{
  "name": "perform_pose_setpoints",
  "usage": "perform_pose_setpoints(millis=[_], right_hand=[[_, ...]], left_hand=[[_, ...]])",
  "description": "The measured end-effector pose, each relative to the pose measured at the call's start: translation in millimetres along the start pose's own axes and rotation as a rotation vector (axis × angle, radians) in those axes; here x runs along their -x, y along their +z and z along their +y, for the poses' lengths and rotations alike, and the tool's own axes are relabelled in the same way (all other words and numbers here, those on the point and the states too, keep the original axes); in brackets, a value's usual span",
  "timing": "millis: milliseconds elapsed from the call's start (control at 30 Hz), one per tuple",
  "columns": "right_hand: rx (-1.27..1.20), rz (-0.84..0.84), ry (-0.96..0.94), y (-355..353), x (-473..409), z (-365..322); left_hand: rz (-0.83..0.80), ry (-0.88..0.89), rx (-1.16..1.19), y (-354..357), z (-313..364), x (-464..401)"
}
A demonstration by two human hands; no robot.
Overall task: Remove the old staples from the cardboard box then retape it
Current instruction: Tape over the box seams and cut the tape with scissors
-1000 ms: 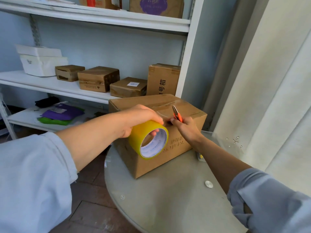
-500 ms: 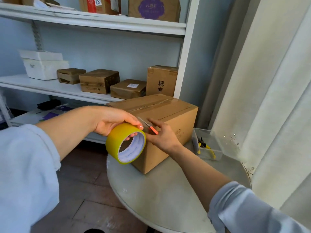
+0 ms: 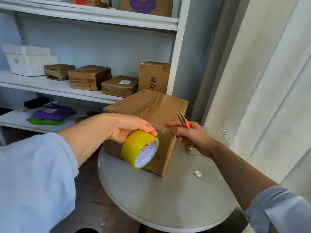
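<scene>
Keeping the strip taut off the yellow roll of clear packing tape [image 3: 140, 149] gripped in the left hand [image 3: 127, 127] should let the right hand [image 3: 191, 136], pinching small orange-handled snips [image 3: 183, 121], cut cleanly at the brown cardboard box [image 3: 151, 113] edge on the round grey table [image 3: 168, 199].

Round grey table [image 3: 168, 199]: a cardboard box [image 3: 148, 105] stands on its far half, with a small silver disc [image 3: 197, 173] lying near the right edge and a clear container [image 3: 223, 140], largely hidden, at the far right edge. White shelf unit [image 3: 175, 52] behind the table: middle board carries a white foam box [image 3: 28, 63] at its left end, then three low brown cartons [image 3: 90, 77] and one upright carton [image 3: 154, 76] at the right end. Lower board [image 3: 10, 118] holds purple and green flat packets [image 3: 50, 115] and a black item [image 3: 36, 102].
</scene>
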State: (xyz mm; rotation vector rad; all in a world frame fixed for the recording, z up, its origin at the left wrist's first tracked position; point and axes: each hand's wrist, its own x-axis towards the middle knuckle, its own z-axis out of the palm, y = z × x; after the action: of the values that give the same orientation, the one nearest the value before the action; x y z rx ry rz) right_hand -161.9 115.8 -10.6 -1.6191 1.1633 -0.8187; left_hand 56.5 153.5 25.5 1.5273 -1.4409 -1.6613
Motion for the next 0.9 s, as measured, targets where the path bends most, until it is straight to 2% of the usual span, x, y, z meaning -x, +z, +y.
perform_pose_setpoints(millis=[67,133,200,333,400,467,600,900], right_hand=[[-0.052,0.072,-0.020,-4,3,-12],[0.024,0.127,-0.040,-2,6,-19],[0.126,0.136,-0.054,2,10,-21],[0.137,0.116,-0.155,6,9,-18],[0.165,0.157,-0.184,6,4,-17],[0.298,0.231,-0.213,7,-1,-18],[0.785,0.286,-0.316,13,-2,-34],[0.867,0.269,-0.327,28,2,-52]], left_hand=[[-0.032,0.000,0.008,11,7,-6],[-0.044,0.002,0.016,17,11,-9],[-0.050,0.001,0.004,23,14,-11],[-0.034,0.002,0.047,30,12,-11],[-0.014,0.013,0.069,31,9,-12],[0.011,0.021,0.078,33,8,-14],[0.049,-0.012,0.154,37,8,-16],[0.116,0.023,0.097,39,8,-10]])
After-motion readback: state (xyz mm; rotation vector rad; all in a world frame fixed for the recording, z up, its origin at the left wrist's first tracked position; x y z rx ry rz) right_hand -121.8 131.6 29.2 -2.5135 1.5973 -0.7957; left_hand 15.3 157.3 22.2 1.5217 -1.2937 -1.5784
